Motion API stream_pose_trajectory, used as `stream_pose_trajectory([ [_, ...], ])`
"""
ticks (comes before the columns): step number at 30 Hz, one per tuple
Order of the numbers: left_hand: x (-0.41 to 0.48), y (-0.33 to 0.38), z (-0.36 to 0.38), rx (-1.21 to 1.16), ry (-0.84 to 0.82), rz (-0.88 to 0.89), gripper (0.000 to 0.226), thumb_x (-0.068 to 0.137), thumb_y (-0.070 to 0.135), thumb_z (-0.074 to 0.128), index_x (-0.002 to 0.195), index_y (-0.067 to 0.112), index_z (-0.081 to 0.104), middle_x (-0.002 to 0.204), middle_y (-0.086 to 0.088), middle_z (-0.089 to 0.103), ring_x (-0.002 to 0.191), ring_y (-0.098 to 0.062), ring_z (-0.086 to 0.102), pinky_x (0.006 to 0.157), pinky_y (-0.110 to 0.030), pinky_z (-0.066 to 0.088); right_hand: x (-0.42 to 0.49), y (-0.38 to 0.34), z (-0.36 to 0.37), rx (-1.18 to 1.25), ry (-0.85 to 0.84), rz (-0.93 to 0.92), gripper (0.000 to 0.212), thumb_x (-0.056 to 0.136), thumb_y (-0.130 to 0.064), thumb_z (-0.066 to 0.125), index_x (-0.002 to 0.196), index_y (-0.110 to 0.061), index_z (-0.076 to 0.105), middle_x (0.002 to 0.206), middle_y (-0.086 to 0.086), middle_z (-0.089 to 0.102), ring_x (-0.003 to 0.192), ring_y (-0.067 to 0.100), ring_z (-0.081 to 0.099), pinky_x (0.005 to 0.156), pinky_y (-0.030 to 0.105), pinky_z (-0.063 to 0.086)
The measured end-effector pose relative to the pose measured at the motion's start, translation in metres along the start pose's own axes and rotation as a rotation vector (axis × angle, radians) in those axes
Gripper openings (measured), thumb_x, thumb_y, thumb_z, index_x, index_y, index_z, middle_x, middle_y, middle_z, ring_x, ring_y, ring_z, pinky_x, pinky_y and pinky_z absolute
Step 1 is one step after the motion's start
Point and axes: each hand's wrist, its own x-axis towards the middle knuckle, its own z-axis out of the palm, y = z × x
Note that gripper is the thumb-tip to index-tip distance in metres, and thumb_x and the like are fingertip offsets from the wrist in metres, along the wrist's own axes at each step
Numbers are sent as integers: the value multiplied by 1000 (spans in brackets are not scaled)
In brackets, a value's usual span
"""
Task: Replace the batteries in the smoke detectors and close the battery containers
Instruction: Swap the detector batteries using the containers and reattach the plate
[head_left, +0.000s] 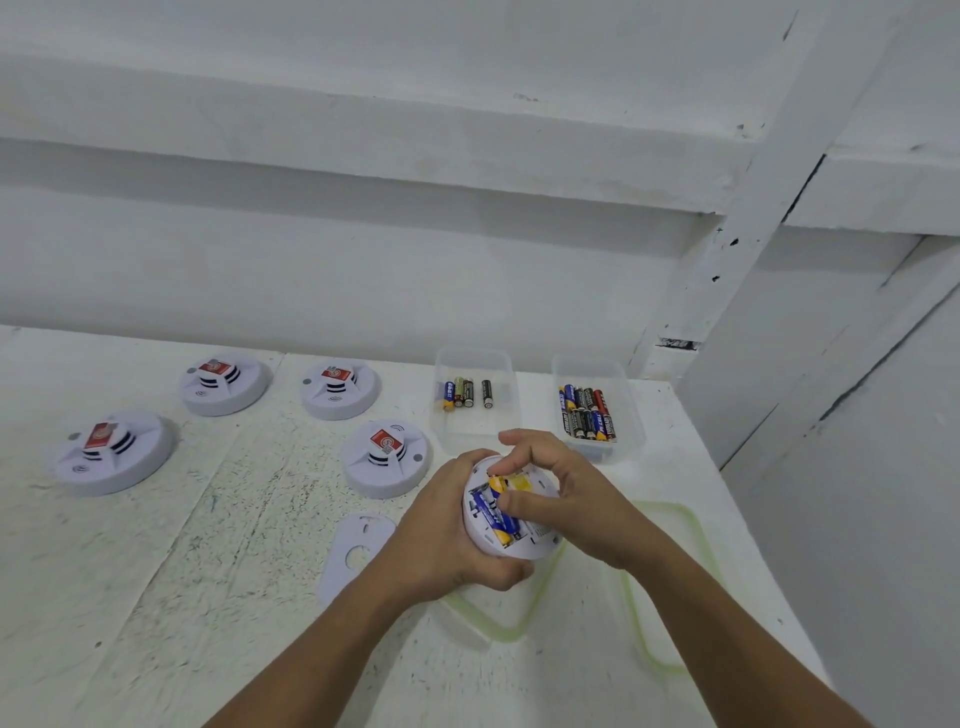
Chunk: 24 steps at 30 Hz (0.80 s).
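One round white smoke detector (530, 543) sits upside down in the left hand (441, 540), with its back open. A blue and yellow battery (496, 512) lies slanted inside it, pinched by the right hand (566, 493). Four other detectors (115, 451) (224, 383) (340, 388) (387, 457) lie on the table (208, 545), red stickers up. The left box (475, 364) holds few batteries (460, 393). The right box (589, 364) holds many batteries (587, 413).

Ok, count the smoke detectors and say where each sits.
5. The held detector sits in the left hand, the right hand pinching its battery; four rest on the table: far-left detector, back-left detector, back-middle detector, nearest detector.

White table (208, 571): detectors (385, 457), battery tubs (470, 427), perhaps lids (670, 571).
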Motion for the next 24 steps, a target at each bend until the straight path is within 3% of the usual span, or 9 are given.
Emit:
stream_pose_trajectory([
  [4,2,11,0,-6,4,67,76,53,0,86,101,50,55,97,7,68,88,-18,68,73,-30,59,-2,2,3,187,-25,17,7,86,-15,67,90,-18,62,117,2,64,102,23,66,83,41,54],
  [8,1,2,2,-2,29,43,76,51,12,88,113,39,54,101,12,67,93,-14,67,73,-23,56,-1,0,3,156,-16,30,7,86,-15,67,90,-15,61,106,7,69,97,25,68,81,43,54],
  [13,1,-2,3,6,75,29,78,48,15,90,110,37,49,98,15,65,91,-6,65,71,-19,55,1,-2,2,114,-3,31,8,85,-17,69,89,-17,62,107,10,67,97,26,68,85,51,54],
  [20,-1,-8,2,53,73,18,81,46,23,90,113,35,45,105,9,61,91,-7,64,73,-25,57,1,-1,4,122,-41,64,9,86,-14,68,89,-17,60,105,14,68,95,27,68,79,43,54],
  [24,2,-10,0,94,76,10,82,44,31,89,111,36,42,105,8,60,91,-8,63,69,-21,55,4,-4,1,139,-47,111,28,83,-9,70,103,-17,52,105,13,66,86,19,69,68,31,56],
])
